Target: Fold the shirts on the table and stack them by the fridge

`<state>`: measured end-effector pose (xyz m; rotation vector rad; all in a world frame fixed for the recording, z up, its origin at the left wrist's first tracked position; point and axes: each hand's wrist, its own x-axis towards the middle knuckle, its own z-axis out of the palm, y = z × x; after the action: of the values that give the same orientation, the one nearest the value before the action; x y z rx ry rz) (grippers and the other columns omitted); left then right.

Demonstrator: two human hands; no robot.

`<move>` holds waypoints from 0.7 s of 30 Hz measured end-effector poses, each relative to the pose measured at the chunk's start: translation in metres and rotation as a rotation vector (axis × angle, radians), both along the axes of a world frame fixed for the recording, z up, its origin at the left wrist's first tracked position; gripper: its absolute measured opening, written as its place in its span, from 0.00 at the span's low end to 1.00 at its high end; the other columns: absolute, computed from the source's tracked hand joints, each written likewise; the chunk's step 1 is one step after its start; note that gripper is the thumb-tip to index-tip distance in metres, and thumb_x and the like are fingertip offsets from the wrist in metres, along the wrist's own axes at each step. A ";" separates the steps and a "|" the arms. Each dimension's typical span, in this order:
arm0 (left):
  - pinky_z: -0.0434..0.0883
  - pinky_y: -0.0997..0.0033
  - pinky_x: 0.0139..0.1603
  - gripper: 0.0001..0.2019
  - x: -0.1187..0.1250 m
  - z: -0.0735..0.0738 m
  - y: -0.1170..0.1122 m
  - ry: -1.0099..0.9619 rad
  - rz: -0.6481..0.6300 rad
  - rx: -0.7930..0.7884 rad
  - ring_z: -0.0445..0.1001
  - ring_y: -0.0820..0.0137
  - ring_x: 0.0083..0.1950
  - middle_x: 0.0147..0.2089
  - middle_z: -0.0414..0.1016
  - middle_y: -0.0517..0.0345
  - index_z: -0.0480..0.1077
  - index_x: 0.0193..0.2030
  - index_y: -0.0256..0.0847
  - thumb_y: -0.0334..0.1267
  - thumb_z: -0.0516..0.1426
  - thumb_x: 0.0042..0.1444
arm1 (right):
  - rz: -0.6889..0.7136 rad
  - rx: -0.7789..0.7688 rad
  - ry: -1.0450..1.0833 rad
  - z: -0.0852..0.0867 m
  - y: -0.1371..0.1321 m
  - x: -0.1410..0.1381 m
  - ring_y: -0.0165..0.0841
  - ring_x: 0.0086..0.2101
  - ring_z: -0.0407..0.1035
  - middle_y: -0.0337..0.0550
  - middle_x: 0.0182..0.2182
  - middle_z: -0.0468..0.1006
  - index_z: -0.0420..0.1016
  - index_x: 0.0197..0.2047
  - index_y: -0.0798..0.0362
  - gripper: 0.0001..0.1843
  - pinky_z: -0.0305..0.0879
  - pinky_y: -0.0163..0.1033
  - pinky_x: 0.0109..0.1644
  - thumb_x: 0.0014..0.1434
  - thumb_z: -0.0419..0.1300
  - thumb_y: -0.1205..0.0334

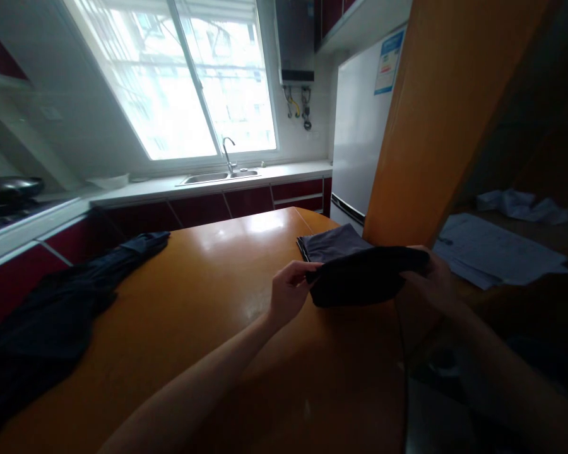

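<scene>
A folded black garment (360,280) is stretched between my two hands above the right side of the wooden table. My left hand (291,290) pinches its left corner. At the other end, my right hand (428,280) grips the right edge, fingers closed on the cloth. What kind of garment it is cannot be made out. Just behind it lies a folded grey cloth (334,243) with dark layers at its left edge, partly hidden by the black one. Farther left, a rumpled dark blue garment (71,302) sprawls along the table's left edge.
The glossy wooden table (208,296) has a rounded far end near a counter with a sink (208,180). An orange wooden post (421,126) and a fridge (360,126) stand at the right. Papers (497,252) lie on a surface beyond the post.
</scene>
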<state>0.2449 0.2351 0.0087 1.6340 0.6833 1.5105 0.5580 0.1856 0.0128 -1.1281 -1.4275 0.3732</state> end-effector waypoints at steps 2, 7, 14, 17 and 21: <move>0.77 0.66 0.44 0.11 0.006 0.002 0.015 -0.004 0.024 -0.016 0.81 0.65 0.41 0.40 0.82 0.54 0.75 0.38 0.43 0.43 0.68 0.52 | -0.009 -0.018 0.009 0.006 0.017 0.006 0.42 0.39 0.75 0.42 0.37 0.81 0.77 0.43 0.47 0.18 0.74 0.45 0.43 0.50 0.72 0.52; 0.72 0.74 0.32 0.15 0.025 0.007 0.104 -0.052 0.072 -0.243 0.76 0.71 0.32 0.35 0.79 0.58 0.72 0.44 0.41 0.44 0.66 0.53 | 0.005 -0.180 0.064 0.028 0.115 0.002 0.42 0.41 0.77 0.45 0.40 0.83 0.79 0.44 0.52 0.16 0.74 0.44 0.44 0.55 0.70 0.54; 0.66 0.77 0.26 0.13 0.043 -0.039 0.199 0.131 0.228 -0.605 0.69 0.75 0.25 0.30 0.74 0.59 0.70 0.41 0.37 0.34 0.66 0.50 | 0.057 -0.764 0.271 0.002 0.228 -0.018 0.33 0.24 0.75 0.47 0.27 0.82 0.77 0.36 0.60 0.08 0.75 0.38 0.31 0.55 0.72 0.68; 0.67 0.76 0.26 0.13 0.042 -0.045 0.208 0.151 0.234 -0.608 0.70 0.74 0.25 0.30 0.73 0.59 0.70 0.42 0.37 0.32 0.66 0.51 | 0.092 -0.788 0.271 -0.005 0.240 -0.013 0.34 0.24 0.76 0.48 0.27 0.82 0.77 0.36 0.60 0.08 0.76 0.39 0.31 0.55 0.72 0.68; 0.71 0.71 0.30 0.12 0.040 -0.041 0.219 0.219 0.241 -0.598 0.73 0.72 0.27 0.33 0.76 0.55 0.71 0.43 0.36 0.31 0.65 0.52 | 0.127 -0.839 0.259 -0.003 0.254 -0.005 0.36 0.26 0.77 0.48 0.28 0.82 0.77 0.36 0.60 0.10 0.77 0.40 0.32 0.54 0.73 0.66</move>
<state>0.2846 0.4543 -0.0324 1.2874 1.3465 1.1310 0.5534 0.4400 0.0102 -1.5724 -1.1215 1.2403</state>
